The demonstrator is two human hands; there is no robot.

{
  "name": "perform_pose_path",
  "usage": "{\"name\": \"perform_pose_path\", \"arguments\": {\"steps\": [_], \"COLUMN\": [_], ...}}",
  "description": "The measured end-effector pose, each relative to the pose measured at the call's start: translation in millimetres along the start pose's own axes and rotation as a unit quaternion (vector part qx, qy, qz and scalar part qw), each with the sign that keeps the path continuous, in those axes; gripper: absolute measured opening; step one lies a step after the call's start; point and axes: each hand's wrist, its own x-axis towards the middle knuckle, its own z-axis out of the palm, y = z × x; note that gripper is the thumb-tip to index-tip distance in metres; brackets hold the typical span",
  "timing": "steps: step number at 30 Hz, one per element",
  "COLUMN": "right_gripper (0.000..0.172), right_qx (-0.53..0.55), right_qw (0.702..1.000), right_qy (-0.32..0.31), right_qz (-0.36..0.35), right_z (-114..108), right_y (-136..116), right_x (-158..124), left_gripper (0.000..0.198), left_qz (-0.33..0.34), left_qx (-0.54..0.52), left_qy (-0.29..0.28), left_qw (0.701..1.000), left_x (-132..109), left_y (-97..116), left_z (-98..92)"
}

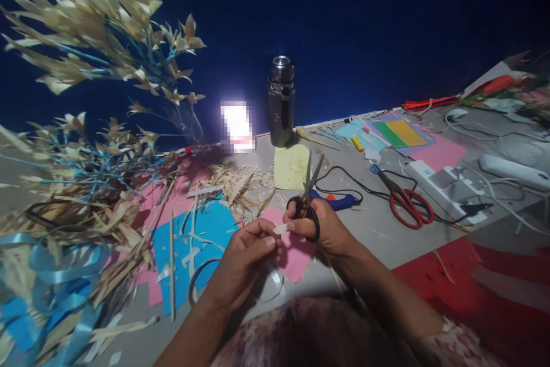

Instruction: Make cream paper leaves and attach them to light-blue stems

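Observation:
My right hand (330, 227) is closed round the black-handled scissors (315, 175), whose blades point up and away from me. Its fingertips also meet a small pale, petal-shaped piece (281, 229). On the other side of that piece, the fingers of my left hand (251, 247) are pinched together at its edge. Below both hands lies a pink sheet of paper (296, 258). Just beyond the scissors rest a yellowish square pad (290, 169) and a blue glue gun (335, 201) with a black cord.
Dried husk flowers (150, 63) on blue stems rise at left, above blue ribbon (64, 269) and husk scraps (240, 184). A dark flask (281, 106) stands behind. Red-handled scissors (410, 206), a power strip (442, 186) with cables and a red sheet (442, 264) occupy the right.

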Motion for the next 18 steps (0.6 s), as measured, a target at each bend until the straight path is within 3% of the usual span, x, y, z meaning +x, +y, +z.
{"name": "perform_pose_path", "arguments": {"steps": [7,13,18], "right_gripper": [0.025,0.022,0.022], "right_qx": [-0.041,-0.101,-0.099], "right_qw": [0.993,0.978,0.982], "right_qy": [0.090,0.136,0.111], "right_qz": [-0.066,-0.119,-0.113], "right_z": [17.5,26.7,29.5], "right_y": [22.7,22.4,25.9], "right_x": [0.7,-3.1,-5.6], "left_gripper": [0.028,0.025,0.023], "left_qz": [0.084,0.100,0.094], "left_qx": [-0.043,-0.049,-0.043], "left_qy": [0.087,0.096,0.105], "left_qw": [0.992,0.989,0.989], "left_x": [8.0,8.9,6.5], "left_y": [-20.4,-21.6,-13.9], "left_z": [3.2,7.6,14.3]}}
